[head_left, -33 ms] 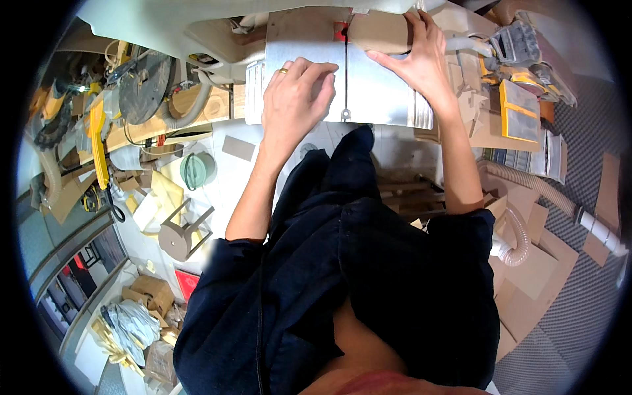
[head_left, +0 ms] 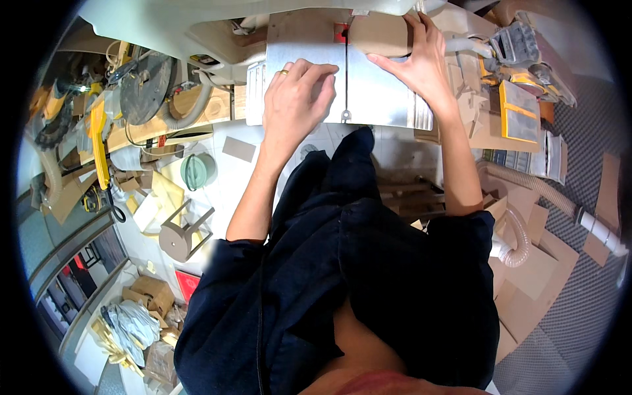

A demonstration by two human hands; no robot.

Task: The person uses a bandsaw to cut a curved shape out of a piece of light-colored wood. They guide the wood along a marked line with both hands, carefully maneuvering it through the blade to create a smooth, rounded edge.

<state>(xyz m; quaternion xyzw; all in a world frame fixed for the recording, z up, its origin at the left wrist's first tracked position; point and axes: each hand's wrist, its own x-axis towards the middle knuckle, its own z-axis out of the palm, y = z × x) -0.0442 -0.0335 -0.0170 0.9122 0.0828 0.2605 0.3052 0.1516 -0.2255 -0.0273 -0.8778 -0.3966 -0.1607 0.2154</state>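
A flat brown board with a rounded outline (head_left: 380, 35) lies on the silvery metal table (head_left: 385, 89) of a band saw, just right of the table's dark slot. My right hand (head_left: 422, 58) grips the board's right side, thumb at its near edge and fingers over the far right corner. Left of the slot, my left hand (head_left: 297, 92) rests on the metal, fingers curled in and pressed together, a ring on one. Nothing shows in it. A red insert (head_left: 340, 32) sits at the board's left edge. The machine's pale housing (head_left: 158, 26) hides the blade.
Left stands a wooden bench (head_left: 214, 108) with a black disc (head_left: 148, 89) and hoses. On the floor are a stool (head_left: 176, 240), a green round bin (head_left: 195, 171) and yellow scraps. Offcuts, a yellow-framed box (head_left: 519, 110) and a ribbed hose (head_left: 526, 184) lie right.
The board has turned slightly and shifted a little towards me under my right hand. My left hand stays practically where it was.
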